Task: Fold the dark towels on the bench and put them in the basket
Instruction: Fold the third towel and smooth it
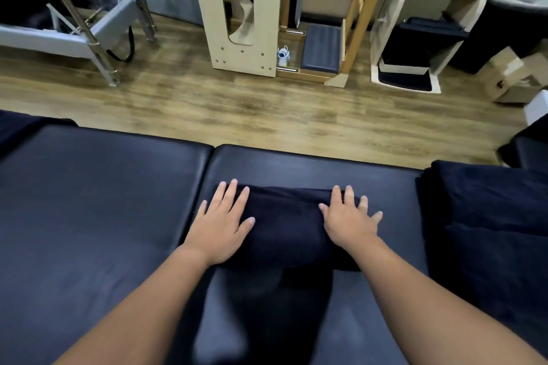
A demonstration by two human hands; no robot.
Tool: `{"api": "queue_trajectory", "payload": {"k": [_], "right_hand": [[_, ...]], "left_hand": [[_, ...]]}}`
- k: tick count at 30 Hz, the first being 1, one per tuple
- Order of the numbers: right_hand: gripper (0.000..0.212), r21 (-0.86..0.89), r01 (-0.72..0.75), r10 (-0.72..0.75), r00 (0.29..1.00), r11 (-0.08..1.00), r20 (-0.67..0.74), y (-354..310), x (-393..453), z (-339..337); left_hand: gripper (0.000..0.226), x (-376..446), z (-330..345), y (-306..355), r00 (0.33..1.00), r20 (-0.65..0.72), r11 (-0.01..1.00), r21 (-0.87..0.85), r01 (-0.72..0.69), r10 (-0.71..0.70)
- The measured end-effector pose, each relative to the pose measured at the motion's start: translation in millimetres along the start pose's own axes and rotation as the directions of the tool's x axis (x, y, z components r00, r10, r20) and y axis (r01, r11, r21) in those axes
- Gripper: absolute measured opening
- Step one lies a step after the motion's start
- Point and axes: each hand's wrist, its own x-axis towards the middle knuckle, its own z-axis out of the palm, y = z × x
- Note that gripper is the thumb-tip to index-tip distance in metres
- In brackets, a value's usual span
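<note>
A folded dark towel (286,225) lies on the black padded bench (103,201), just right of the seam between its two cushions. My left hand (221,224) presses flat on the towel's left end, fingers straight and spread. My right hand (348,221) lies flat on its right end, fingers also spread. A pile of more dark towels (486,216) sits at the bench's right end, apart from my hands. No basket shows in this view.
Beyond the bench's far edge runs a wooden floor (237,104). A pale wooden frame (240,15), a metal-framed apparatus (89,24) and white steps with dark pads (415,47) stand along the far side. A cardboard box (516,74) is at the right.
</note>
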Motion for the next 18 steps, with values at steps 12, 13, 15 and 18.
{"api": "queue_trajectory", "payload": {"k": [12, 13, 15, 18], "right_hand": [[0.071, 0.293, -0.003, 0.004, 1.000, 0.956, -0.002, 26, -69, 27], [0.073, 0.304, 0.002, -0.002, 1.000, 0.953, -0.001, 32, -72, 30], [0.074, 0.299, 0.015, -0.012, 1.000, 0.954, -0.011, 42, -77, 33], [0.074, 0.287, 0.017, -0.017, 1.000, 0.958, 0.000, 59, -88, 37]], "left_hand": [[0.089, -32, -10, 29, 0.904, 0.062, 0.811, -0.420, 0.408, -0.423], [0.090, -34, -10, 29, 0.906, 0.070, 0.810, -0.424, 0.405, -0.417], [0.092, -40, -9, 32, 0.908, 0.090, 0.808, -0.426, 0.407, -0.410], [0.095, -55, -1, 45, 0.911, 0.111, 0.809, -0.426, 0.405, -0.397]]}}
